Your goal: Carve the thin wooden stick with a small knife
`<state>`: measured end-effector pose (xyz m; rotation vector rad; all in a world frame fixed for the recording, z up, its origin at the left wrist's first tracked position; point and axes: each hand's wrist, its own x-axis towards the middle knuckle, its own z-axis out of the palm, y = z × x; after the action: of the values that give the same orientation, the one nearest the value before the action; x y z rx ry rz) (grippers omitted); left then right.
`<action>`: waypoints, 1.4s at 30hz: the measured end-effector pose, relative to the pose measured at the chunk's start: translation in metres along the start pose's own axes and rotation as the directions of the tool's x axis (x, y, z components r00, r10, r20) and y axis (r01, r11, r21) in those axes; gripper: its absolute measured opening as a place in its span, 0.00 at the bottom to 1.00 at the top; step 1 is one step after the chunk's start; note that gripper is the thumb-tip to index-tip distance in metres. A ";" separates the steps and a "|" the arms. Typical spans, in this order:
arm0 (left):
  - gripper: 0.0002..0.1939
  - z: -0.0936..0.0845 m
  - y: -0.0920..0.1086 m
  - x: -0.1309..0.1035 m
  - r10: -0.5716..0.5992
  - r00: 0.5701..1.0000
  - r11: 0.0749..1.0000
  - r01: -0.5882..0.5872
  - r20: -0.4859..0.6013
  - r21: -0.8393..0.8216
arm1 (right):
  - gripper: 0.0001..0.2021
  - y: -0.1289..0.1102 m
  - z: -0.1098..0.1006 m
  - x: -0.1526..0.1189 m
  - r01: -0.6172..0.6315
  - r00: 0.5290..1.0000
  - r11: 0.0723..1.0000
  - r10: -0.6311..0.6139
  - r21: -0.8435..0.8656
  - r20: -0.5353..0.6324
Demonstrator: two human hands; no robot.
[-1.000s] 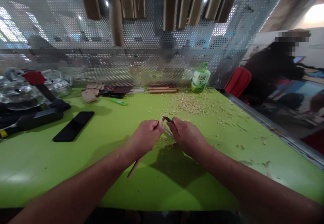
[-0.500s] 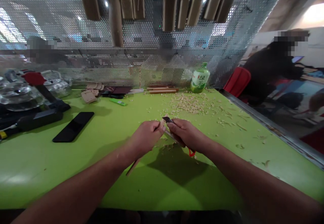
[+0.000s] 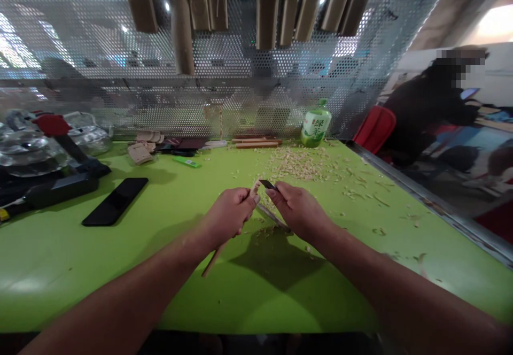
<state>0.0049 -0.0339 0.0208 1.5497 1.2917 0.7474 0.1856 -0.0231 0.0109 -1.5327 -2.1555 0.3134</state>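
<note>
My left hand (image 3: 230, 213) is closed around a slim wooden stick (image 3: 214, 260), whose lower end sticks out below the wrist. The stick's pale, carved upper end shows above my thumb. My right hand (image 3: 298, 208) grips a carving knife (image 3: 267, 184) with a dark blade, its tip beside the carved end. The knife's handle is hidden in my fingers. A thin greyish strip (image 3: 272, 217) runs between the two hands, partly covered by the right one; I cannot tell what it is. Pale wood shavings (image 3: 296, 163) lie in a pile beyond my hands.
A black phone (image 3: 116, 201) lies left on the green table (image 3: 120, 291). Behind it are a red-and-black tool (image 3: 60, 136), glass kettles (image 3: 28, 149) and a green utility knife (image 3: 186, 162). A green tea bottle (image 3: 316, 125) stands at the mesh panel. A person (image 3: 433, 98) sits right.
My right hand has turned and shifted slightly, and the blade now lies flatter by the stick's tip. The red loop below that hand is out of sight. My left hand moved slightly left.
</note>
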 end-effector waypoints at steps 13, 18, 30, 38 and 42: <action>0.17 0.000 -0.003 0.000 0.009 1.000 1.000 -0.009 0.006 -0.010 | 0.19 -0.003 0.001 0.001 -0.029 0.998 0.997 0.033 -0.073 0.047; 0.17 0.000 -0.003 0.001 0.023 1.000 0.998 -0.022 -0.013 0.052 | 0.20 -0.002 0.002 0.000 -0.018 0.999 0.995 0.023 -0.099 0.042; 0.18 0.004 -0.004 -0.002 0.077 0.994 0.954 -0.050 -0.077 0.297 | 0.18 -0.007 0.009 -0.003 -0.043 0.995 0.984 0.057 -0.173 0.077; 0.16 0.003 -0.005 -0.002 0.115 0.992 0.929 -0.087 -0.057 0.359 | 0.17 0.004 0.010 0.004 0.002 0.992 0.994 -0.015 0.109 0.124; 0.17 0.003 -0.005 0.000 0.102 0.994 0.945 -0.089 -0.028 0.315 | 0.17 0.008 0.010 0.008 -0.002 0.986 0.974 -0.035 0.226 0.161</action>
<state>0.0056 -0.0344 0.0146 1.8703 1.4278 0.6619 0.1852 -0.0119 0.0011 -1.4018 -2.1680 0.6759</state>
